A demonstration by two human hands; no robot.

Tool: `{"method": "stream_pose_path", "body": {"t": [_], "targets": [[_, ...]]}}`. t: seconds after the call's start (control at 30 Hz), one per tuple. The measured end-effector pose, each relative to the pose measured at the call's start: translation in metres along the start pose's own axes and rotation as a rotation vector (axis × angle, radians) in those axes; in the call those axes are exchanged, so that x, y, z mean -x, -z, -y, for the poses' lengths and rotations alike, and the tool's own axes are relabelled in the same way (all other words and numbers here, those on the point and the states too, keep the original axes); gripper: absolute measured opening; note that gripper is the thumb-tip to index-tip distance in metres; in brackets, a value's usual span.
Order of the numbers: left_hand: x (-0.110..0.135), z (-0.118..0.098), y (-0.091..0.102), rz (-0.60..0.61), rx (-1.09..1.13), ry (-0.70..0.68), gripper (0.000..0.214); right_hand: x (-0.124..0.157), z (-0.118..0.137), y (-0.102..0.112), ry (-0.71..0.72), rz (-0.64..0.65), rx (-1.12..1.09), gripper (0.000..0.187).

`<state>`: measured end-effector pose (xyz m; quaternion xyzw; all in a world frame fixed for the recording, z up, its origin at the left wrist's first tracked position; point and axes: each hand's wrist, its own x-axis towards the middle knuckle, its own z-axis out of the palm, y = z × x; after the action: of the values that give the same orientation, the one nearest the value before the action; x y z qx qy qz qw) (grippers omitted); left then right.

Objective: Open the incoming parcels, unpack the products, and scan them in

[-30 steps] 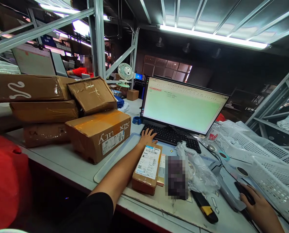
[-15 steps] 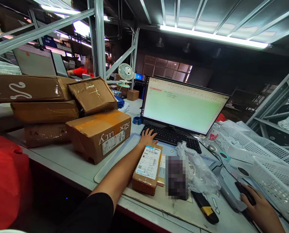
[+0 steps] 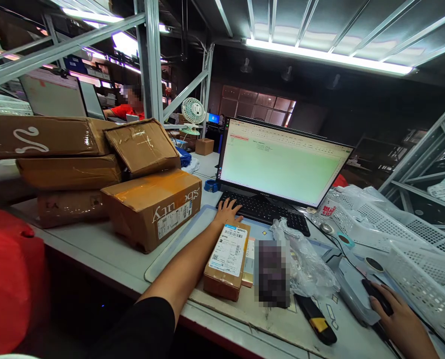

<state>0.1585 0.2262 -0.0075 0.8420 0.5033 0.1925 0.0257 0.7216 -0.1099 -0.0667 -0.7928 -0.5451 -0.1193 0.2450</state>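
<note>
My left hand point(image 3: 227, 211) lies with fingers spread on the left end of a black keyboard point(image 3: 267, 212), in front of a monitor point(image 3: 282, 162) showing a pale green document. At the lower right, my right hand point(image 3: 398, 310) is wrapped over a black computer mouse point(image 3: 377, 297). Beside my left forearm sits a small brown carton point(image 3: 227, 259) with a white shipping label. A flat pale box point(image 3: 249, 264) shows partly behind it. A pixelated dark object point(image 3: 272, 274) and a clear plastic bag point(image 3: 308, 264) are next to these. Nearer me lies a black and yellow box cutter point(image 3: 317, 320).
Several cardboard boxes point(image 3: 151, 207) are piled on the left of the desk. White perforated baskets point(image 3: 428, 289) stand at the right. A grey handheld device point(image 3: 355, 291) lies near the mouse. Behind are tape rolls, a small fan point(image 3: 193, 110) and a person in red point(image 3: 123, 110).
Both of my hands and the things on the desk keep their places. In the background, the person in red has shifted their head slightly.
</note>
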Motion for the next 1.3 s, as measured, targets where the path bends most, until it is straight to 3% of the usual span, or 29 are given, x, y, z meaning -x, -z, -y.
{"method": "stream_pose_path", "body": {"t": [0.23, 1.3], "targets": [[-0.001, 0.002, -0.002, 0.008, 0.005, 0.0, 0.063, 0.0, 0.006, 0.003, -0.048, 0.018, -0.006, 0.072], [0.002, -0.001, 0.003, 0.009, 0.01, 0.008, 0.068, 0.001, -0.005, -0.002, -0.009, -0.003, 0.012, 0.071]]}}
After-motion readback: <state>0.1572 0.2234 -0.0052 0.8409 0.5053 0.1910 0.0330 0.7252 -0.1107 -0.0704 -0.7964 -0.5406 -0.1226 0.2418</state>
